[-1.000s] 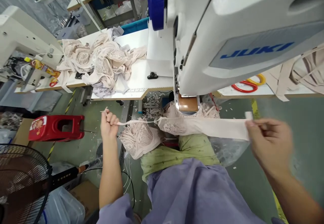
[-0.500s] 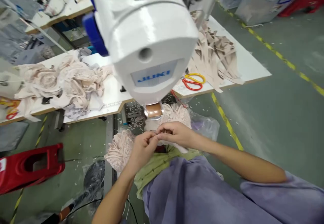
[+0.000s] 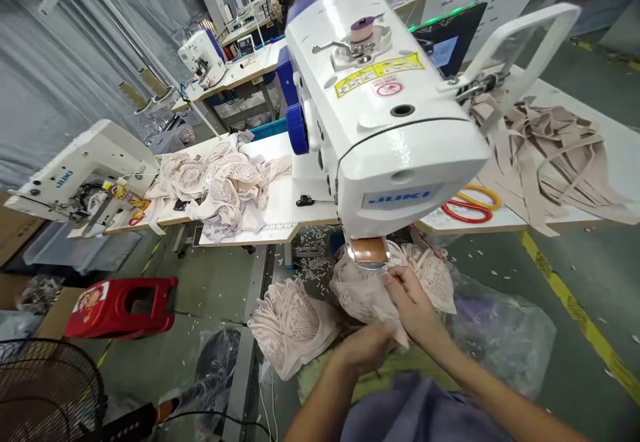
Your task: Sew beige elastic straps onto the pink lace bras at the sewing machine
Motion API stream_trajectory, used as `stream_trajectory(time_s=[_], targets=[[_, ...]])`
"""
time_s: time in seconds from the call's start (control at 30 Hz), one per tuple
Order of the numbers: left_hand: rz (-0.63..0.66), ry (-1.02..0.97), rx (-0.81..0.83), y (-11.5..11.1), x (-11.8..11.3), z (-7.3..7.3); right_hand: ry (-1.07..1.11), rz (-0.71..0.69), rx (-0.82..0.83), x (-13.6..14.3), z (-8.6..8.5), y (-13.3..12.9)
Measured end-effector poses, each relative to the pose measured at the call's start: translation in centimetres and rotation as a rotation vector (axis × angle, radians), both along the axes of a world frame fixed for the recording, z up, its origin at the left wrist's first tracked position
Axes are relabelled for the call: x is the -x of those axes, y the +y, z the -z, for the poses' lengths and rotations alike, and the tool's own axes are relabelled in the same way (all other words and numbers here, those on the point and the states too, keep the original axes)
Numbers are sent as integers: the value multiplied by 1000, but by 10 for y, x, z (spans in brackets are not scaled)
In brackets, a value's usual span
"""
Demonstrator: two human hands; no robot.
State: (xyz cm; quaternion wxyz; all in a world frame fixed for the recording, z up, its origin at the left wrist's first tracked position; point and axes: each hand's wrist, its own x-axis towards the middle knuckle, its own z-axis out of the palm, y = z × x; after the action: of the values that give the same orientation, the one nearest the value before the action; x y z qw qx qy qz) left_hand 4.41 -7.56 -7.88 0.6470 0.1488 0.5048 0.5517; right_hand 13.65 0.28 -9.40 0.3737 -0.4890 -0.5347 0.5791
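Looks mid-piece imo: right hand (image 3: 417,309) pinching a lace bra (image 3: 367,295) by the sewing machine (image 3: 400,152), left hand (image 3: 367,347) fingers too blurry to call, fabric strips (image 3: 565,155) lying loose.

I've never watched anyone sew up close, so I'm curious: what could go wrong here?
The right hand is close to the sewing head, so a fingertip might get caught if the machine runs. The lace piece looks loosely bunched between both hands and could feed in crooked. The scissors lie near the table's front edge; a bump might knock them down.
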Motion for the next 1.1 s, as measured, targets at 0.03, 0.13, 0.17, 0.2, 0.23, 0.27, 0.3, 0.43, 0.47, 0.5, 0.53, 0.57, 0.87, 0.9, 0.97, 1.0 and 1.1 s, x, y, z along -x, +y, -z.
stream_trajectory(time_s=[0.03, 0.13, 0.17, 0.2, 0.23, 0.27, 0.3, 0.43, 0.47, 0.5, 0.53, 0.57, 0.87, 0.9, 0.97, 1.0, 1.1], targets=[[-31, -17, -25, 1, -5, 3, -18, 1, -19, 3, -2, -8], [-191, -32, -75, 5, -14, 4, -90, -42, -99, 9, 1, -28], [-266, -21, -68, 6, -15, 2, -101, -61, -126, 10, 4, -33], [-336, 1, -52, 5, -15, 1, -104, -83, -146, 10, 7, -36], [-387, 38, -29, 4, -14, -2, -99, -114, -159, 8, 10, -38], [-415, 99, -6, 2, -11, -4, -96, -156, -172, 6, 12, -38], [-388, 197, 10, 0, -6, -8, -104, -198, -196, 2, 13, -37], [44, 580, 0, -10, 23, -26, -220, -264, -495, -23, 3, -17], [158, 606, -11, -12, 31, -32, -235, -319, -574, -29, -3, -10], [253, 604, -22, -13, 37, -38, -240, -418, -623, -33, -10, -2], [322, 592, -32, -13, 42, -43, -241, -552, -636, -37, -17, 4], [389, 587, -41, -12, 45, -48, -251, -698, -622, -40, -24, 10], [437, 433, 15, 0, 52, -66, -343, -668, -445, -55, -48, 26], [349, 376, 34, 1, 52, -64, -358, -510, -431, -59, -47, 27], [207, 294, 70, 1, 50, -60, -375, -304, -424, -65, -45, 27], [170, 280, 81, 2, 48, -58, -370, -274, -444, -66, -44, 26], [69, 253, 86, 5, 40, -49, -296, -335, -561, -63, -43, 15]])
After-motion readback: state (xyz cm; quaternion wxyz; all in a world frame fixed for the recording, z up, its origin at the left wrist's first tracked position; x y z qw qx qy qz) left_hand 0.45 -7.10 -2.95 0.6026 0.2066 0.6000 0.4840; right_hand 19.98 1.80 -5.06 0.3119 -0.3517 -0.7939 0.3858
